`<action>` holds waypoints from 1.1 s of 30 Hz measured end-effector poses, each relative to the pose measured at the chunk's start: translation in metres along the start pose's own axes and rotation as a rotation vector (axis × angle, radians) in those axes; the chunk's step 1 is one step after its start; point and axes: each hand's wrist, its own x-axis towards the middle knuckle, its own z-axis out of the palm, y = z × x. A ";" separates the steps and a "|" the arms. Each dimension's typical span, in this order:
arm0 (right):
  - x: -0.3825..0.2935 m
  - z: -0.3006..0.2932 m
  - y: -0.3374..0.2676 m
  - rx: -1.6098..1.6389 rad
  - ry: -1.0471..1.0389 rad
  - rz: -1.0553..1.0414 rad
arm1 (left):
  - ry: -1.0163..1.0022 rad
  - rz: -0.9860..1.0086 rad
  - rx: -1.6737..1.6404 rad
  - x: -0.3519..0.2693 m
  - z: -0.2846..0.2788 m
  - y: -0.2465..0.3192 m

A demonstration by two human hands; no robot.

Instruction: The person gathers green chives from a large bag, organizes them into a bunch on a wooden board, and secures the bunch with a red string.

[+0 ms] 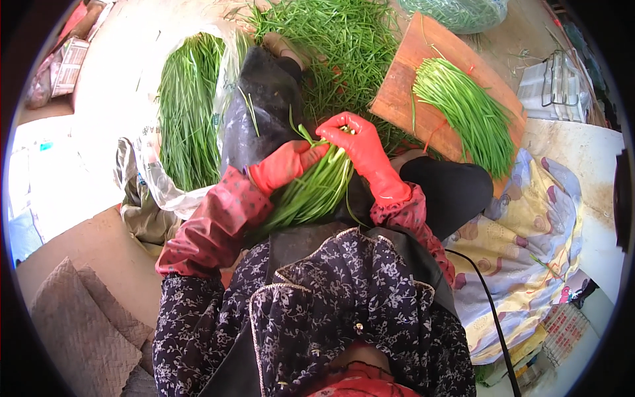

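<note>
My left hand (287, 164), in a red rubber glove, is closed round a bunch of green garlic chives (317, 193) above my lap. At the bunch's pale stem ends is my right hand (354, 141), gloved in red too, its fingertips pinched together; one leaf bends up between the hands. Whether the right fingers grip a single stalk cannot be told. A larger bundle of chives (466, 111) lies on a wooden board (397, 94) at the right. Long chives (191, 114) fill a clear plastic bag (176, 201) at the left.
Loose chive leaves (337, 49) are heaped on the floor beyond my legs. Another filled plastic bag (456, 15) stands at the top. A patterned cloth (516, 238) lies at the right, a white plastic basket (555, 89) above it. Quilted grey cloth (82, 322) is at lower left.
</note>
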 end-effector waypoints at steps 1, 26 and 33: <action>0.001 0.004 0.000 0.005 0.044 0.034 | 0.002 -0.039 -0.025 0.002 -0.003 -0.006; 0.022 -0.114 -0.253 -0.742 0.630 -0.623 | 0.365 0.278 0.849 -0.023 0.002 -0.016; 0.071 -0.046 -0.185 -1.024 0.568 -0.880 | 0.082 0.577 -0.297 -0.043 0.016 0.085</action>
